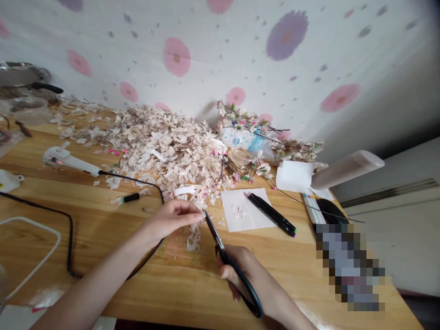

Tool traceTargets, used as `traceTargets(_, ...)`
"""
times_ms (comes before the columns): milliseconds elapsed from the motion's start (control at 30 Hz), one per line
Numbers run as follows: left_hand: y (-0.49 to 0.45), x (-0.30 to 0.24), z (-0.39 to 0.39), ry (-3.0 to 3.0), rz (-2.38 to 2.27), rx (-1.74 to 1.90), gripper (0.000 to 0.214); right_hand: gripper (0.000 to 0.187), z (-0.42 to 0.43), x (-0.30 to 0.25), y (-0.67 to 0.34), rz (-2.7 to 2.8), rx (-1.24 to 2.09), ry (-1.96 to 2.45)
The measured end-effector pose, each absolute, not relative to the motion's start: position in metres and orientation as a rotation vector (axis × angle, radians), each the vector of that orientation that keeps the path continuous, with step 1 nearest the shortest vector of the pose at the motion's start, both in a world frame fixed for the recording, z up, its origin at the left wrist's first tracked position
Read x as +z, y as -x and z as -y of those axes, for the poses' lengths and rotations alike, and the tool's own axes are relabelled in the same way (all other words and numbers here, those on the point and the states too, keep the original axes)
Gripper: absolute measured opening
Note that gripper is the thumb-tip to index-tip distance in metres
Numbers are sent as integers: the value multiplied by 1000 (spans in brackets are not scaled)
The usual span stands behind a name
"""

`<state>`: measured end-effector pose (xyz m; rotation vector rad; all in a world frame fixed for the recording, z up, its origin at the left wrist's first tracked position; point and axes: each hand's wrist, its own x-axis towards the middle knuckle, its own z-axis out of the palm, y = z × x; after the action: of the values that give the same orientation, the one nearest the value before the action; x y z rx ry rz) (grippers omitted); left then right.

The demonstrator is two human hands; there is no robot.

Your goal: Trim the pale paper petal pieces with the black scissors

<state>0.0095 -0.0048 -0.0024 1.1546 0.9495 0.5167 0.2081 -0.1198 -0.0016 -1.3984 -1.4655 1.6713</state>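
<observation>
My right hand [242, 270] is closed round the handles of black-handled scissors [220, 245]. Their blades point up and to the left, with the tips close to the fingers of my left hand [175, 217]. That hand pinches a small whitish piece [199, 218], too small to make out fully. Just below it is a curly white paper offcut [193, 240]. Beyond my hands rises a large heap of pale cut petals [168, 142]. To the right, a white paper sheet [232, 222] bears several tiny white bits and black markers [271, 213].
A white hot-glue gun [74, 161] lies left, its black cable [160, 190] running behind and under my left arm. Artificial blossom branches [254, 123] and a clear round container [240, 156] stand at the back. A white box-like object [349, 169] tilts at right.
</observation>
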Motion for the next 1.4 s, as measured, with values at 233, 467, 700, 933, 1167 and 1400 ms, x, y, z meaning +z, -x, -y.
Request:
traceTargets(233, -9, -1, 5, -1165, -967, 522, 24, 69, 122, -3, -209, 1488, 1668, 1405)
traceTargets(467, -9, -1, 6, -1205, -930, 514, 25, 72, 122, -1, -210, 1528, 1705, 1328)
traceTargets(700, -9, 4, 5, -1221, -886, 485, 20, 74, 123, -2, -213, 1647, 1667, 1232)
traceTargets(933, -11, 3, 5, -1286, -933, 510, 24, 56, 118, -10, -208, 1469, 1523, 1276)
traceTargets(1167, -20, -2, 12, -1367, -888, 402, 26, 31, 103, -21, -212, 1071, 1196, 1274)
traceTargets(1400, -27, 1, 17, -1520, -736, 210, 22, 28, 102, -26, -211, 1024, 1513, 1158)
